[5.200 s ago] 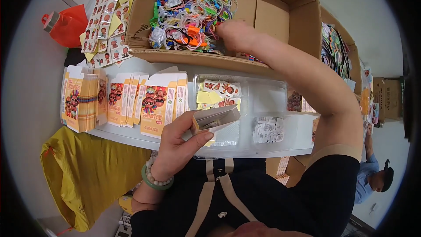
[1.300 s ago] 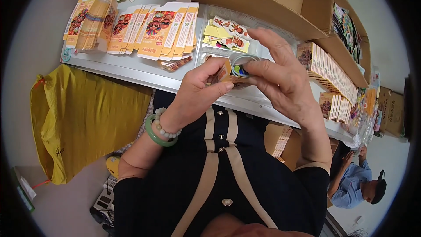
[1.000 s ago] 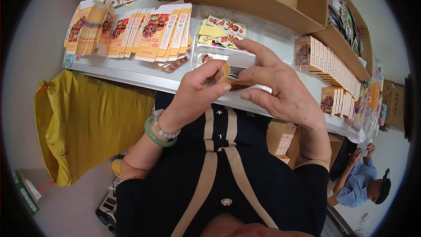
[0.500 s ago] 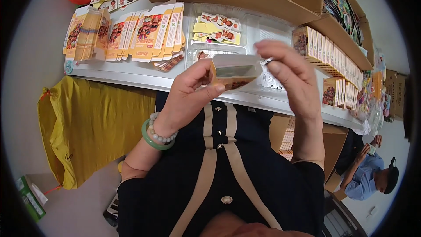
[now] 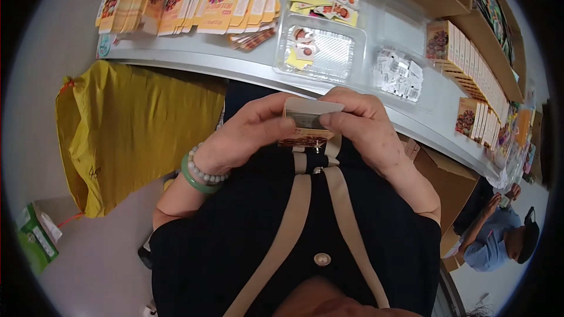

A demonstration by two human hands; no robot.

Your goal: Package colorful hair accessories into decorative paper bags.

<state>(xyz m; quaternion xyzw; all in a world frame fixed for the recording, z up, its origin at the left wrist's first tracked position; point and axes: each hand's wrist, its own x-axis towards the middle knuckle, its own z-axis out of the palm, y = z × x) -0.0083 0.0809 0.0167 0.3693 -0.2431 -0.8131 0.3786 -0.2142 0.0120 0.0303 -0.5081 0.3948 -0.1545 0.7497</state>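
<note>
Carton [image 5: 304, 137] sits just short of the bench [image 5: 194, 47], its mouth running long from left to right; left hand [image 5: 255, 122] and right hand [image 5: 363, 124], equally near, curl snugly around opposite ends, gripping it.

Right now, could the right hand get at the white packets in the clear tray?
Probably yes: the white packets lie uncovered near the right hand, though it would first release the open box.

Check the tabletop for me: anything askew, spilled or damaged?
Slightly: a few orange cartons near the table's front edge fan out crookedly from under the neater row. No spill or damage shows.
</note>
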